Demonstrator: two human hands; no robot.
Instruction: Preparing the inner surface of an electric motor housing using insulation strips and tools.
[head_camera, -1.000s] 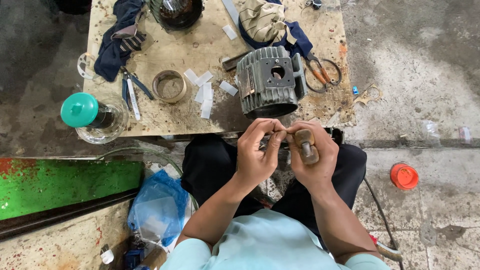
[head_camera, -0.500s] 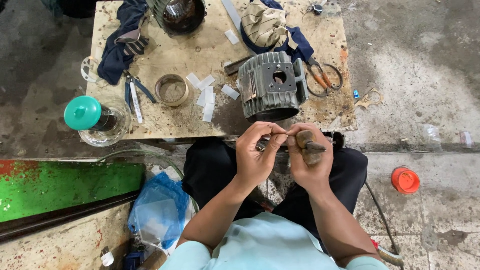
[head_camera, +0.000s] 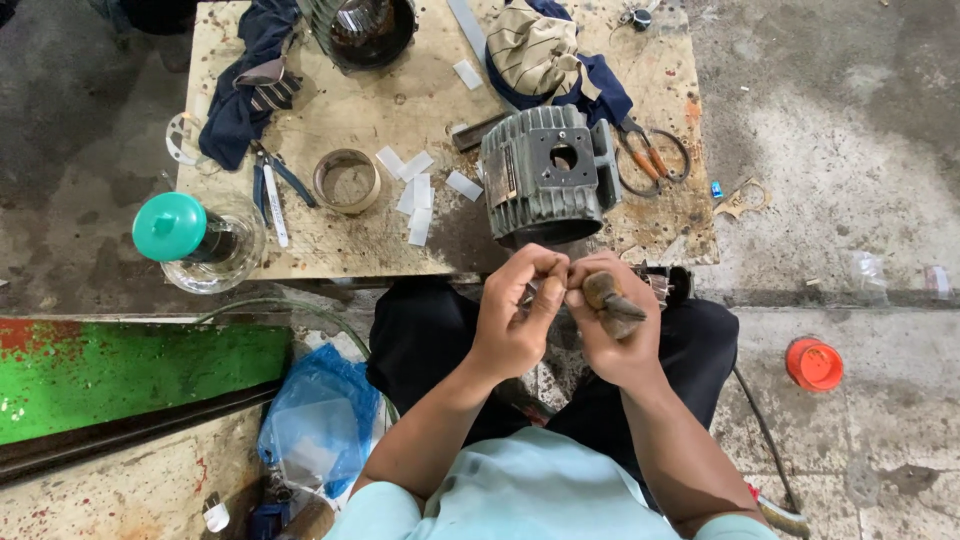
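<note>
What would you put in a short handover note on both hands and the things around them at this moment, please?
Left hand: fingertips pinched shut on a small part, hidden from view.
Right hand: grip closed on a brown-handled tool.
Both hands meet over the lap, in front of the grey finned motor housing on the worn board.
Also on the board: blue-handled pliers, metal ring, white paper strips.

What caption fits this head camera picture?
Two hands, left hand and right hand, pinch a small brown tool below a grey motor housing.

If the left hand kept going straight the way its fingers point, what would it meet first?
Probably the grey motor housing at the table edge, just beyond the left hand; depth is unclear, so it might pass beneath.
</note>
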